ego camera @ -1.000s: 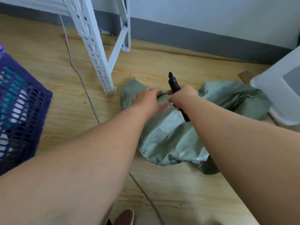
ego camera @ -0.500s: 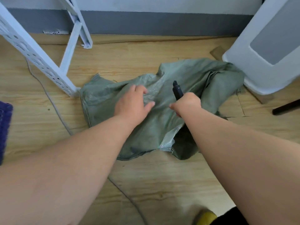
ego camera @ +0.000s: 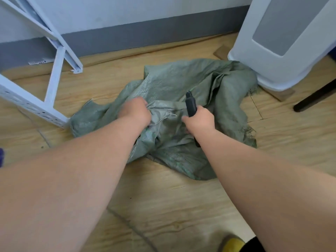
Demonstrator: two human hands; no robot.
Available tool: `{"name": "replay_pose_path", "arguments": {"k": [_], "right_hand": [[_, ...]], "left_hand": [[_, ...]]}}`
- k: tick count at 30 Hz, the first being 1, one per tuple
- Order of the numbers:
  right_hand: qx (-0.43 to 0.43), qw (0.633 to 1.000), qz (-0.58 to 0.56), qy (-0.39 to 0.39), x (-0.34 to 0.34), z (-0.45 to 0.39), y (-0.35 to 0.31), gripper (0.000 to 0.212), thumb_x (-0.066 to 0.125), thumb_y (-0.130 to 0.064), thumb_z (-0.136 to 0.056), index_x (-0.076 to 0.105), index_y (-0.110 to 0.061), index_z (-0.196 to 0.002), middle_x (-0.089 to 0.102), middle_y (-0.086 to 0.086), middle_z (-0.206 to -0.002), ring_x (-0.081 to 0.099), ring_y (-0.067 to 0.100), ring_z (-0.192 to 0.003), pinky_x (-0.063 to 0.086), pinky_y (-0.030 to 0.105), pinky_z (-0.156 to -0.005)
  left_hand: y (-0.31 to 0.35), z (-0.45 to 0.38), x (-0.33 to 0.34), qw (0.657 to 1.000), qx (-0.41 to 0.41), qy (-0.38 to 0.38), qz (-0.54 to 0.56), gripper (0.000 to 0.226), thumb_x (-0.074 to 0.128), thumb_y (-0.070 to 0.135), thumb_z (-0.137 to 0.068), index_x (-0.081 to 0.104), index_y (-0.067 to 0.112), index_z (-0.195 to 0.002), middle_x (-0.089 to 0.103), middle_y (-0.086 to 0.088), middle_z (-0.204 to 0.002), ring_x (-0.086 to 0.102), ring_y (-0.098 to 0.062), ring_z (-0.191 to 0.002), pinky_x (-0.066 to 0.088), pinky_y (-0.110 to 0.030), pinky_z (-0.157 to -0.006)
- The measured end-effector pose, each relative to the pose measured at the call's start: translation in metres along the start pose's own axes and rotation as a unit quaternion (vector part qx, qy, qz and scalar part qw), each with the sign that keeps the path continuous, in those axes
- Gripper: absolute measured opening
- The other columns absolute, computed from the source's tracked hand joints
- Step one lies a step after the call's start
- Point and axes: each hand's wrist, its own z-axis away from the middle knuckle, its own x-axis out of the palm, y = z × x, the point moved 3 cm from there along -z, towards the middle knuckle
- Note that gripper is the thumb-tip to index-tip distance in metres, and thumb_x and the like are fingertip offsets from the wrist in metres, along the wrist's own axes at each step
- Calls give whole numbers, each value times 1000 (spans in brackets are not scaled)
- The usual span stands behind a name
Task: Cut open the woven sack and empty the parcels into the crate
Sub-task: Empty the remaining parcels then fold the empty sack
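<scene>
A: Where is the sack [ego camera: 181, 84]?

B: Flat and crumpled on the wooden floor [ego camera: 163, 197], mid-frame. It is green, woven, with a frayed edge at about 3 o'clock.

A: Anything in it?

B: I cannot tell. It lies low and limp; no parcels show through any opening.

A: And the hands?

B: The left hand [ego camera: 135, 111] has its fingers curled into a bunched fold of the sack near its middle, gripping the cloth. The right hand [ego camera: 199, 120], just beside it toward 3 o'clock, is wrapped around a black cutter [ego camera: 190, 104]. The cutter's tip points toward 12 o'clock, above the fist; its other end pokes out below the wrist. I cannot make out a blade.

A: Do the hands touch?

B: No, a ridge of sack stands between them.

A: Any containers nearby?

B: A white bin [ego camera: 283, 42] stands at 1 o'clock, its base touching the sack's far corner. What it holds is out of view. A sliver of purple at 9 o'clock, on the frame edge, is too small to name.

A: What else?

B: A white metal rack [ego camera: 54, 70] at 10 o'clock, one leg right at the sack's left corner. A thin cable [ego camera: 131, 228] runs across the floor at 6 o'clock.
</scene>
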Motion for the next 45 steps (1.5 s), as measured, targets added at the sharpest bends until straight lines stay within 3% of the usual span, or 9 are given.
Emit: {"name": "replay_pose_path", "arguments": {"k": [3, 11, 15, 18, 23, 26, 32, 37, 45], "right_hand": [[11, 964, -252, -80, 11, 11, -27, 31, 74, -39, -79, 64, -22, -103, 67, 4, -86, 60, 11, -42, 52, 23, -46], [-16, 888, -449, -99, 26, 26, -83, 20, 77, -16, -81, 58, -17, -90, 56, 1, -72, 46, 12, -46, 44, 20, -43], [-24, 893, -445, -59, 22, 26, -109, 13, 72, -14, -84, 60, -18, -81, 55, 1, -63, 50, 12, -45, 47, 24, -47], [-82, 939, -333, -34, 10, 27, -136, 11, 72, -17, -81, 61, -18, -82, 60, 1, -68, 55, 14, -51, 52, 27, -52], [-182, 936, -300, -23, -20, 34, -204, 17, 71, -17, -81, 64, -20, -96, 59, -2, -72, 52, 11, -49, 50, 22, -52], [-249, 919, -293, -89, -32, 44, -243, 29, 76, -26, -80, 61, -21, -104, 58, -2, -79, 49, 12, -49, 47, 23, -52], [-212, 935, -272, -79, -46, 46, -286, 21, 78, -19, -78, 58, -16, -85, 56, -1, -66, 46, 15, -44, 45, 28, -53], [-174, 949, -259, 45, -54, 28, -284, 18, 69, -19, -78, 53, -21, -72, 58, 0, -68, 56, 20, -58, 58, 38, -69], [-172, 984, 27, -35, 55, 49, -210, 13, 62, -19, -83, 55, -16, -94, 63, 6, -81, 63, 28, -76, 56, 37, -69]], "left_hand": [[5, -14, -25, 988, -9, 58, 145, 22, 56, 19, -94, 63, 24, -114, 65, -4, -115, 61, -29, -104, 49, -32, -88], [4, -21, -68, 948, 113, 110, 277, 14, 59, 27, -92, 59, 34, -103, 67, 8, -106, 63, -14, -97, 44, -20, -77], [-4, -6, -80, 936, 191, 151, 252, 79, 72, 50, -74, 38, 26, -140, 43, 3, -142, 47, -15, -126, 38, -29, -105], [-15, 9, -81, 941, 250, 225, 48, 99, 83, 45, -62, 30, 23, -143, 33, -3, -145, 34, -22, -134, 32, -35, -109], [-32, 2, -117, 954, 135, 266, 35, 34, 65, 22, -86, 53, 24, -117, 52, -3, -115, 52, -29, -110, 43, -37, -76], [-25, -10, -164, 958, 121, 239, 99, 7, 55, 26, -94, 58, 20, -95, 58, -4, -89, 57, -34, -91, 39, -32, -66], [-13, -12, -233, 939, 210, 159, 222, 14, 56, 26, -94, 62, 22, -106, 68, -4, -104, 60, -23, -97, 46, -31, -85], [-69, -14, -211, 987, 94, 97, 82, 33, 69, 42, -84, 62, 21, -109, 63, -1, -101, 59, -25, -100, 40, -28, -74], [-159, 42, -64, 944, -17, -315, 98, 46, 70, 50, -81, 61, 22, -117, 66, 1, -106, 65, -21, -94, 55, -34, -75]]}}
